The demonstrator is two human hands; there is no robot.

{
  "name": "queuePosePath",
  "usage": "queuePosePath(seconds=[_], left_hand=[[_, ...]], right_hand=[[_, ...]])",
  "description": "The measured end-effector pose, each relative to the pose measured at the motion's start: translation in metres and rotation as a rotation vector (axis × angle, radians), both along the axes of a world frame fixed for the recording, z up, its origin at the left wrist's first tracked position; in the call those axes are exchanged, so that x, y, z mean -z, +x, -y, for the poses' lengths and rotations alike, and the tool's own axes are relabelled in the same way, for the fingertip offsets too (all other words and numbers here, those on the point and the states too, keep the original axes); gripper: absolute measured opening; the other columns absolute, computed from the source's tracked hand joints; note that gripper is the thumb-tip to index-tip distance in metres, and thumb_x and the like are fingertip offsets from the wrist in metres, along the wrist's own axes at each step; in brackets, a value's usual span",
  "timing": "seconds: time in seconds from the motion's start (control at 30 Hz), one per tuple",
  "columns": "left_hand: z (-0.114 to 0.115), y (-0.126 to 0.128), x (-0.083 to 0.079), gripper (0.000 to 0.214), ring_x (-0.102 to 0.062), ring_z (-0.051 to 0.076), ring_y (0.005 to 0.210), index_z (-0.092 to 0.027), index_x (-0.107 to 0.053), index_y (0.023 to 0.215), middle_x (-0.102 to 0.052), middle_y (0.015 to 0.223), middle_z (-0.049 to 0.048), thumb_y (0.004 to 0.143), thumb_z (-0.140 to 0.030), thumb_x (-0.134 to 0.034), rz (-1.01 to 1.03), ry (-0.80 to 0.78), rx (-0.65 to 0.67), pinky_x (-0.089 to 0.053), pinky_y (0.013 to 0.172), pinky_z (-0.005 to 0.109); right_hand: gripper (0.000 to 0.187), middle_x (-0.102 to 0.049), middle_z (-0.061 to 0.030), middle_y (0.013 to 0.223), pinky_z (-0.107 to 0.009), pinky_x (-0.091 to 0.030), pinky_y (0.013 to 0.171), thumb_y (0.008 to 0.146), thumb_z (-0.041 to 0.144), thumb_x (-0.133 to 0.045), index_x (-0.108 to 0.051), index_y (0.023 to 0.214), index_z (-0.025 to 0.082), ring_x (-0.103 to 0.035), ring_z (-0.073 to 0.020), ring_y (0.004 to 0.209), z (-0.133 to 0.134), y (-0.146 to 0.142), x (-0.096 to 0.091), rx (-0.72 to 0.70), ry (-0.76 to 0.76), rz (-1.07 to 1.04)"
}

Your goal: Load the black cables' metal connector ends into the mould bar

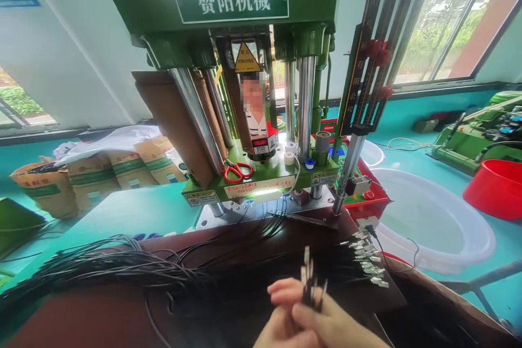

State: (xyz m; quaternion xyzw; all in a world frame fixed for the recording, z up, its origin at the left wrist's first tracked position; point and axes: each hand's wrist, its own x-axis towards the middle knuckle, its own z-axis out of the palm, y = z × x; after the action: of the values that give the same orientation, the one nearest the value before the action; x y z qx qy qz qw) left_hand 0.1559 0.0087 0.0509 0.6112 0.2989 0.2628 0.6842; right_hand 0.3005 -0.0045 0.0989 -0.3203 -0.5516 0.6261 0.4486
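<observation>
Close together at the lower middle of the head view are my two hands. My right hand (332,323) is closed around a small bunch of black cables (312,291), whose silver metal plug ends (306,269) stick up above the fingers. Pressed against it from the left, my left hand (279,329) is closed at the lower part of the same bunch; its fingers are partly hidden. More black cables (118,261) lie across the brown tabletop (93,312). At its right, a row of cables ends in silver plugs (369,263).
Behind the table stands a green press (322,2) with steel columns; red-handled scissors (238,172) lie on its plate. Several thin cables run into its lower bed (240,211). A white tub (440,217) and red basin (495,187) are at right, paper sacks (118,166) at left.
</observation>
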Motion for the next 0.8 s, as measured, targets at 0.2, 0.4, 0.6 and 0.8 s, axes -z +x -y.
queuePosePath(seconds=[0.2, 0.4, 0.6, 0.8], left_hand=[[-0.002, 0.033, -0.016, 0.052, -0.031, 0.004, 0.025, -0.015, -0.047, 0.063, -0.04, 0.031, -0.0059, 0.061, -0.066, -0.058, 0.037, -0.339, -0.096, -0.018, 0.03, 0.016], [-0.005, 0.037, -0.029, 0.043, -0.043, 0.005, 0.032, -0.013, -0.048, 0.065, -0.053, 0.051, -0.0017, 0.064, -0.053, -0.064, 0.146, -0.4, -0.152, -0.029, 0.028, 0.015], [-0.008, 0.044, -0.021, 0.041, -0.041, 0.005, 0.029, -0.011, -0.052, 0.077, -0.055, 0.051, -0.0011, 0.072, -0.052, -0.057, 0.213, -0.432, -0.151, -0.027, 0.025, 0.014], [-0.015, 0.046, -0.027, 0.035, -0.043, 0.004, 0.034, -0.012, -0.05, 0.07, -0.055, 0.054, -0.0003, 0.076, -0.047, -0.053, 0.19, -0.335, -0.249, -0.031, 0.031, 0.015]], right_hand=[[0.035, -0.057, -0.0069, 0.121, -0.046, -0.029, 0.102, 0.086, 0.035, -0.051, -0.052, 0.121, 0.028, -0.05, -0.0234, 0.113, -0.032, 0.029, -0.014, 0.273, -0.061, -0.232], [0.041, -0.058, -0.0103, 0.118, -0.046, -0.036, 0.098, 0.09, 0.045, -0.041, -0.054, 0.12, 0.02, -0.052, -0.0236, 0.11, -0.047, 0.041, -0.036, 0.072, 0.067, 0.251], [0.047, -0.051, -0.011, 0.127, -0.043, -0.035, 0.099, 0.092, 0.045, -0.034, -0.044, 0.129, 0.018, -0.049, -0.0215, 0.114, -0.048, 0.047, -0.023, -0.123, 0.057, 0.298], [0.042, -0.052, -0.0077, 0.127, -0.041, -0.031, 0.102, 0.095, 0.04, -0.029, -0.044, 0.129, 0.021, -0.046, -0.0187, 0.118, -0.045, 0.057, -0.026, -0.143, 0.036, 0.281]])
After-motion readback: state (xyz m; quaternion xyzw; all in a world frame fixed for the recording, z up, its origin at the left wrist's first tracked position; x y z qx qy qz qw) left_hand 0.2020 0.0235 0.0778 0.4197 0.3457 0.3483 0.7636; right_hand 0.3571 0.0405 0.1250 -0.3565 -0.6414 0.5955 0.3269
